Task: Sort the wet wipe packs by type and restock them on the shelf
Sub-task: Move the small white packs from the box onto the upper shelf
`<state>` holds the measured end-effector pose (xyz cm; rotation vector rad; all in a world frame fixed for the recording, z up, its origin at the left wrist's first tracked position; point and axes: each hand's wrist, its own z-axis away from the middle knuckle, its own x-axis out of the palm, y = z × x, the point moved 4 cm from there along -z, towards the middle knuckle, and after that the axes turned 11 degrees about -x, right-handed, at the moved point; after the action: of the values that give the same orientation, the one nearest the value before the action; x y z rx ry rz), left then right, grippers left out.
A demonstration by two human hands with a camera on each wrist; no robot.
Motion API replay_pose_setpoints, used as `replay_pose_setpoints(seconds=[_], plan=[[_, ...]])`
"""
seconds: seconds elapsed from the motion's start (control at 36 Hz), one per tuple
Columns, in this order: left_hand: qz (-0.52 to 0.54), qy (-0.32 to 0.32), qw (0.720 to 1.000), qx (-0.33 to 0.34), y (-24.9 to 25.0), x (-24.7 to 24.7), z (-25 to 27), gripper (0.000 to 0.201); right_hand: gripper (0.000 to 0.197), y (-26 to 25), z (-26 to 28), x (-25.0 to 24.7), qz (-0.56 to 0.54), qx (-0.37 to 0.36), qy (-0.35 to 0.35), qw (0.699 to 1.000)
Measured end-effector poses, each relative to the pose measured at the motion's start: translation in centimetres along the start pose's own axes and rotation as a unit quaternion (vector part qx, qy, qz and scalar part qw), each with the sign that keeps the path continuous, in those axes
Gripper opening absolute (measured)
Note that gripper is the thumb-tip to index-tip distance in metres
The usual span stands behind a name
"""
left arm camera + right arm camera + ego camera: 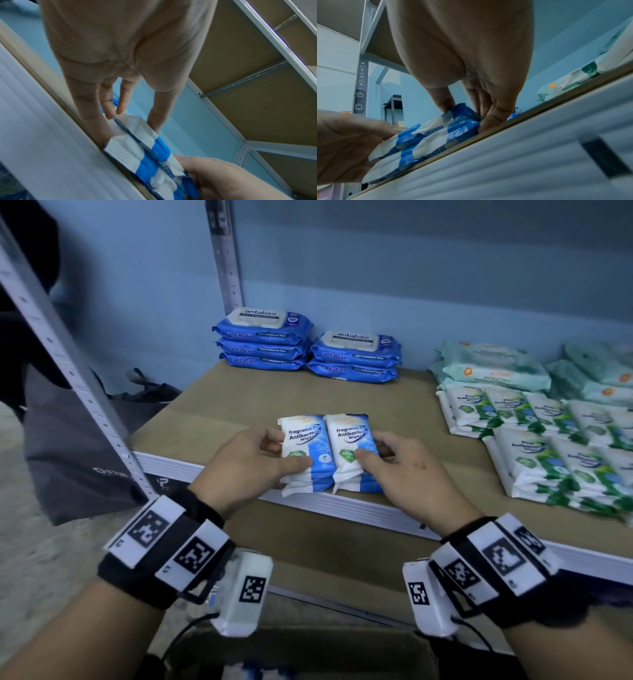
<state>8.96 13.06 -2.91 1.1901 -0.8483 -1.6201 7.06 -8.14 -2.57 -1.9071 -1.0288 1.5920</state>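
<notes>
The left hand and right hand each clamp thumb-over-fingers on a stack of 2 soft, crinkly blue-and-white foil wipe packs, side by side at the front edge of the brown board shelf (likely squaring them into one group, apart from the glossy blue lidded packs behind).

Right hand seen from the wrist side, fingers pointing down, thumb and fingertips gripping the right end of the blue-and-white plastic wet wipe packs. Packs lie stacked, two side by side, at the front edge of the tan board shelf with ribbed white metal rim. Left hand holds the packs' left end. Pale green and white wipe packs lie farther right on the shelf. Grey perforated metal upright at left, light blue wall behind.
</notes>
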Motion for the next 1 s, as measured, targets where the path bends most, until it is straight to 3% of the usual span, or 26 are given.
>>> replay_pose_setpoints(seconds=[0.17,0.31,0.44,0.56,0.64,0.75,0.83,1.0], plan=[[0.002,0.014,1.0,0.011,0.0,0.0,0.0,0.039,0.018,0.0,-0.2,-0.1,-0.002,0.014,-0.007,1.0],[-0.007,0.024,1.0,0.008,-0.1,-0.9,-0.5,0.021,0.021,-0.8,0.0,0.9,-0.043,0.028,-0.025,0.998],[-0.004,0.034,0.999,0.01,0.0,-2.3,-0.9,0.025,0.036,-1.2,-0.4,2.8,0.016,-0.005,-0.055,0.998],[-0.024,0.061,0.998,-0.008,-0.2,-3.3,-1.1,0.034,0.063,-1.3,-0.7,3.9,0.077,-0.007,-0.072,0.994],[-0.075,0.068,0.995,0.006,-0.2,-3.7,-0.8,0.034,0.065,-1.7,-0.8,3.7,0.106,-0.008,-0.075,0.991],[-0.242,0.128,0.953,0.133,0.9,-3.7,0.1,0.039,0.087,-3.0,-0.1,2.7,0.16,-0.063,-0.054,0.984],[-0.289,0.098,0.931,0.201,1.6,-3.1,0.7,0.031,0.068,-3.8,0.3,2.9,0.195,-0.135,-0.073,0.969],[-0.398,0.085,0.883,0.233,1.0,-2.2,1.2,0.044,0.05,-3.8,0.0,3.4,0.21,-0.159,-0.046,0.963]])
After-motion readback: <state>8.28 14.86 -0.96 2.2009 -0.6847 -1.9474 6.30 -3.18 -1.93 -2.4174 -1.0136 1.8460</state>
